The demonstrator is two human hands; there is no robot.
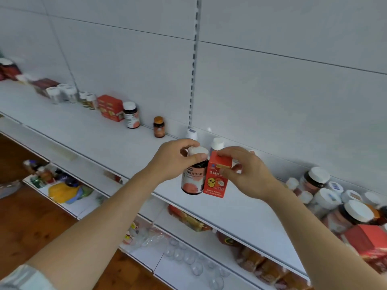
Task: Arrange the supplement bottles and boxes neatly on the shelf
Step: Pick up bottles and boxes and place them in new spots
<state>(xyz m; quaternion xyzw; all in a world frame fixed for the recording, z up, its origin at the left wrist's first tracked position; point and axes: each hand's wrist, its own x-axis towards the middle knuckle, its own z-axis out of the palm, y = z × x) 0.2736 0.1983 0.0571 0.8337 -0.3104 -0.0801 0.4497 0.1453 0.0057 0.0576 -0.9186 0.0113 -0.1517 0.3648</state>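
Observation:
My left hand (174,159) grips the white cap of a dark supplement bottle (192,181) with a pink label, held above the white shelf (117,147). Right beside it, touching, my right hand (249,172) pinches the top of an orange-red box (216,178) with a yellow chick picture. Both items hang in front of the shelf's middle. Behind them two white-capped bottles (216,144) stand at the shelf's back wall, partly hidden. Along the back to the left stand a small amber bottle (159,127), a dark white-capped bottle (130,115) and a red box (110,107).
A jumbled heap of white-capped bottles (335,197) and red boxes (364,239) lies at the shelf's right end. More bottles (62,94) line the far left. Lower shelves hold clear cups (188,258), packaged goods (261,266) and a yellow packet (60,192). Wooden floor lies at the lower left.

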